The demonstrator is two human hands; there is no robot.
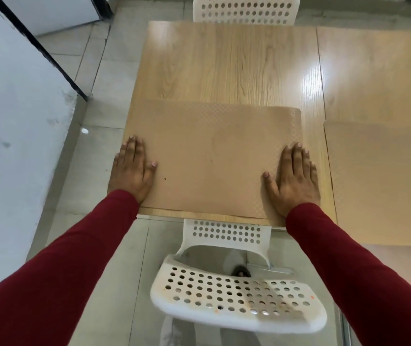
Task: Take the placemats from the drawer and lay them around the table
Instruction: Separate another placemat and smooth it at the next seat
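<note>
A tan, finely textured placemat (209,156) lies flat on the near left part of the light wooden table (229,68). My left hand (132,168) rests palm down on the mat's left edge, fingers spread. Palm down on the mat's right edge lies my right hand (294,178). Neither hand grips anything. A second tan placemat (379,181) lies on the table to the right, partly cut off by the frame edge. Another mat (379,71) seems to lie at the far right, blurred by glare.
A white perforated chair (236,298) stands tucked under the table's near edge, between my arms. Another white chair (245,8) stands at the far side. A pale wall panel with a black frame (19,101) runs along the left. The floor is grey tile.
</note>
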